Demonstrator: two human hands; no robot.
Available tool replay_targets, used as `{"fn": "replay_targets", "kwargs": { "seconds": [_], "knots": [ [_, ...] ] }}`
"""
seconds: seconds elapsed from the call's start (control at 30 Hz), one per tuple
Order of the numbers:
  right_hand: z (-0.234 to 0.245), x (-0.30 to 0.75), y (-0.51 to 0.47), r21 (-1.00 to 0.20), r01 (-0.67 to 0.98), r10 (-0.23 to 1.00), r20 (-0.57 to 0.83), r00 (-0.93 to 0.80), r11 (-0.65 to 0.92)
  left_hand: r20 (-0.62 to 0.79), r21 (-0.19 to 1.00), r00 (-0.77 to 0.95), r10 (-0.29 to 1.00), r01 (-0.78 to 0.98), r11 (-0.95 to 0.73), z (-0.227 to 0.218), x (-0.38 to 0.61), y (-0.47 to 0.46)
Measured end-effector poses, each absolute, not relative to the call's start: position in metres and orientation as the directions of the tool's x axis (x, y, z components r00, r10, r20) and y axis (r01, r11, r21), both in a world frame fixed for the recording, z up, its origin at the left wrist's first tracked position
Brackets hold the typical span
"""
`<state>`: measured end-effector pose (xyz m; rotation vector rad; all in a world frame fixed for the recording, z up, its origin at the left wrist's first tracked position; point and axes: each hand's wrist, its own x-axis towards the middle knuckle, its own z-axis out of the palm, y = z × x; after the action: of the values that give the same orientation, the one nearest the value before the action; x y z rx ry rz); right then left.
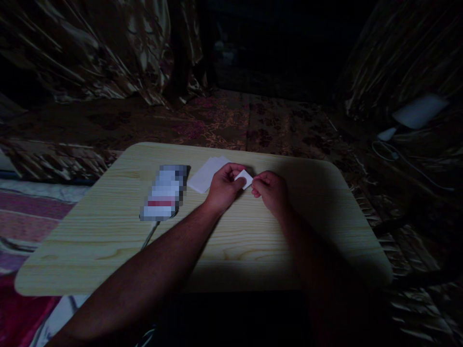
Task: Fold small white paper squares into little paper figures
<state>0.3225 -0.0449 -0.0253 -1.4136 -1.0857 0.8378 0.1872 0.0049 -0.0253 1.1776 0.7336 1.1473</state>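
Note:
A small folded piece of white paper (pixel 245 177) is pinched between the thumb and fingers of my left hand (pixel 224 187). My right hand (pixel 270 189) is closed at the paper's right corner, its thumb and fingertips pressed together there. Both hands are above the middle of the wooden table. Just left of my left hand lies a small stack of white paper sheets (pixel 206 176), partly covered by that hand.
A phone-like device (pixel 164 193), blurred out, lies on the left of the light wooden table (pixel 246 241) with a cable (pixel 149 236) running toward me. Patterned fabric (pixel 231 120) lies beyond the table. A white lamp-like object (pixel 419 111) with a cord is at right.

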Motion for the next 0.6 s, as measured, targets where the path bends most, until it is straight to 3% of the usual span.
{"fn": "replay_targets", "kwargs": {
  "seconds": [0.23, 0.6],
  "knots": [
    [-0.0356, 0.3261, -0.0444, -0.907, 0.406, 0.918, 0.252, 0.306, 0.113, 0.188, 0.976, 0.312, 0.931, -0.168, -0.14, -0.0263, 0.1868, 0.0032],
    [-0.037, 0.3231, -0.0455, -0.913, 0.379, 0.922, 0.266, 0.281, 0.148, 0.143, 0.967, 0.286, 0.947, -0.246, -0.072, -0.0248, 0.1867, 0.0034]
  ]
}}
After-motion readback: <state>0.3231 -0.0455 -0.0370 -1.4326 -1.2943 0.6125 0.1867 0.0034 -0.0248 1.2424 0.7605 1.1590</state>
